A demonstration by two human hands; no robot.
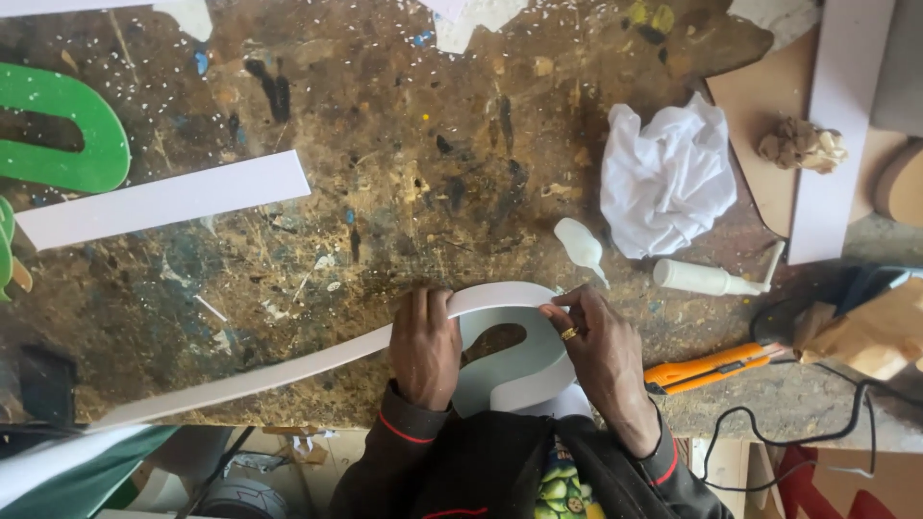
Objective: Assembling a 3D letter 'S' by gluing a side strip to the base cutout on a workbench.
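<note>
The stained, paint-flecked workbench (404, 163) fills nearly everything under me, its brown top scratched and spotted. Across its near edge runs the long white strip (288, 370), which comes in from the lower left, rises towards my hands and bends over the top of the pale curved letter shape (538, 360) lying at the bench edge right in front of me. Another flat white strip (163, 200) lies well apart on the left, beside a green cut-out letter (82, 144). On the right sits a crumpled white cloth (668, 178), with a tan board (769, 125) and a small wad of brown paper (801, 144) beyond it. Nearer me, an orange utility knife (716, 366) lies just right of my right wrist, a black cable (817, 423) trailing past it. Two small white glue bottles rest above my right hand: one tipped over (582, 245), one lying flat with a long nozzle (707, 279). My left hand (425, 346) lies flat with fingers pressed down on the strip where it meets the letter's curve. My right hand (601, 351), a ring on one finger, pinches the strip's end between thumb and fingertips against the letter's upper edge.
</note>
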